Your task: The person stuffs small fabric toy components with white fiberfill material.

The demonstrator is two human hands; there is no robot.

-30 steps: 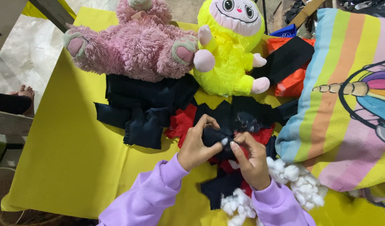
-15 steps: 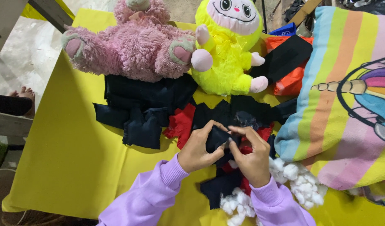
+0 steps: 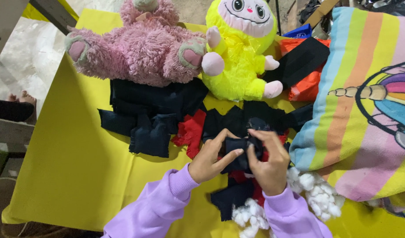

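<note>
Two plush toys behind fabric pieces, pillow right, stuffing beside it.

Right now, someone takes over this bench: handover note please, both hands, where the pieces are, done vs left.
Left hand: grip closed on the small dark fabric pouch, thumb on top.
Right hand: pinching the same pouch at its right end.
Pouch is held above a heap of black and red fabric pieces on the yellow table cover.
White stuffing clumps lie right of the right wrist, more near the front edge.
Done: several dark stuffed pieces lie left of the hands; pink plush toy and yellow plush toy sit behind.
Left: flat fabric pieces remain under the hands.
</note>
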